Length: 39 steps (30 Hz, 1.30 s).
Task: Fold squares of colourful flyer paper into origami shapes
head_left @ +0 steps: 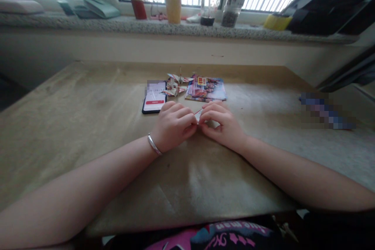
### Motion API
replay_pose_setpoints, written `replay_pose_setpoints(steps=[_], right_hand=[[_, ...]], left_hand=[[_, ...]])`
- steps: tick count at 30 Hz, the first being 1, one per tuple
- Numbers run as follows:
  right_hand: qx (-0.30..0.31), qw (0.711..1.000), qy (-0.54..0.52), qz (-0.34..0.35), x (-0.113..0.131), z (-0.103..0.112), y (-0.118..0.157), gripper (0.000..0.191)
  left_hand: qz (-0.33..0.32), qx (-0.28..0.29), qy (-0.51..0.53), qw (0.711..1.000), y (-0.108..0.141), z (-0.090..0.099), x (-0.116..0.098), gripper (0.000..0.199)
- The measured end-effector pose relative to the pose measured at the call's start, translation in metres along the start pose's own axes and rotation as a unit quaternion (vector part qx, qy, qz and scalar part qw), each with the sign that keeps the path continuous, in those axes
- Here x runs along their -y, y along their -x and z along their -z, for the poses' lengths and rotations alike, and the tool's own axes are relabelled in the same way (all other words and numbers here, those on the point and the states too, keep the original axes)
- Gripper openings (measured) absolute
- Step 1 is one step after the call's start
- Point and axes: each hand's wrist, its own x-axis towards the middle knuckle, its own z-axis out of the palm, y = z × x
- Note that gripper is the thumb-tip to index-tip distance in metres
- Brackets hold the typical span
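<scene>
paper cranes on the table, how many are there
At least 2, next to the phone: a back crane, a front crane. They overlap, so more may be hidden.

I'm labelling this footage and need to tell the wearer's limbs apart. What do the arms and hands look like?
The left hand has a shiny silver-coloured bracelet at the wrist. The right hand and wrist show no jewellery. Both forearms are bare, without visible sleeves.

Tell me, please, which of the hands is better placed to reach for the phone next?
Probably the left hand: it is close to the phone, while the right hand is farther away. Both appear to pinch the small paper, though.
</scene>
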Motion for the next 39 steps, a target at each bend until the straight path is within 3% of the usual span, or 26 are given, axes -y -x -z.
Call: replay_pose_setpoints(steps=[6,31,36,39], right_hand=[[-0.004,1.000,0.014,-0.019,-0.001,-0.001,-0.001,0.012],[-0.042,0.997,0.059,-0.008,-0.012,0.005,0.003,0.016],[-0.040,0.997,0.062,-0.006,-0.014,0.005,0.005,0.012],[-0.042,0.997,0.062,-0.005,-0.015,0.006,0.007,0.011]], left_hand=[[0.003,0.014,0.018,1.000,0.000,-0.001,0.002,0.016],[0.008,-0.028,0.042,0.999,0.004,-0.001,0.010,0.015],[0.054,0.017,0.060,0.997,0.007,-0.002,0.015,0.013],[0.081,0.013,0.088,0.993,0.009,-0.005,0.022,0.013]])
